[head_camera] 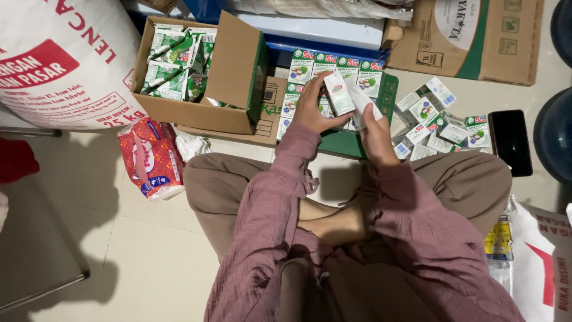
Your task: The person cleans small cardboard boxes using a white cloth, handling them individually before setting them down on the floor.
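Note:
I sit cross-legged on the floor in a mauve shirt. My left hand (314,107) grips a small white and green carton (338,93), held upright. My right hand (376,128) holds a flattened white carton (361,100) right beside it. Both hands hover over a green tray (339,144) where rows of matching small cartons (335,67) stand upright.
An open cardboard box (196,113) with several crumpled green-white cartons stands at left. A loose pile of small cartons (438,119) lies at right, next to a black phone (510,142). A big white sack (59,59) and a pink packet (152,158) sit at far left.

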